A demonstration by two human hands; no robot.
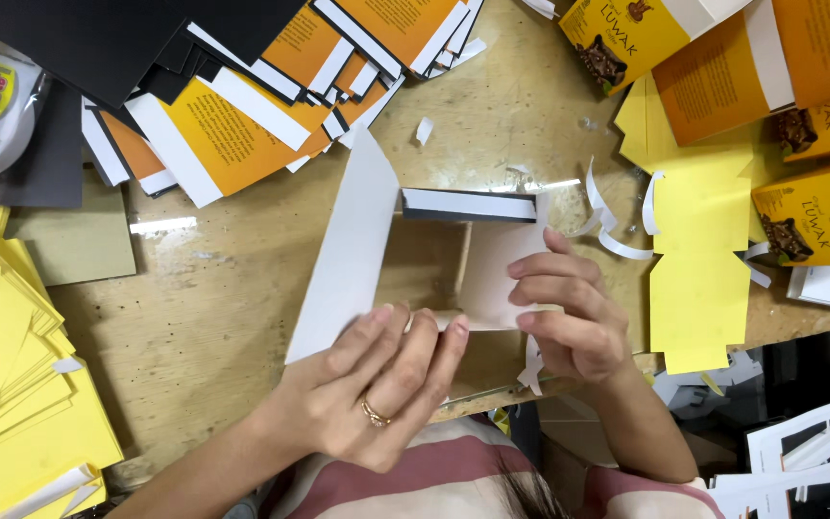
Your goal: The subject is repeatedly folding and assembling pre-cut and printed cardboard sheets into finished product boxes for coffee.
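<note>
**A:** Head view: what have your hands got hold of?

**B:** Your left hand (377, 384) lies spread on the near edge of the half-folded white box (415, 255), fingers flat and together, pinning that edge to the desk (194, 317) so the card cannot spring back. Your right hand (569, 312) curls round the box's right-hand flap, fingertips pressing it inward, which looks like the way to keep that wall in its fold. So both hands are closed on the box, neither lifting it.

**A:** And where does the box sit?

**B:** Between your hands and just beyond them, open side up, with the bare desk showing through the middle. Its long left panel slants up and away from your left hand; a dark-edged wall stands on the far side.

**A:** What lies around?

**B:** Peeled white paper strips (617, 231) curl just past your right hand, where they would fall when stripped. A yellow die-cut blank (698, 269) lies flat to the right of that hand. Beyond your left hand, orange-and-white printed sheets (242, 115) fan out under black card. Far left of it, stacked yellow sheets (12, 356) sit within reach.
</note>
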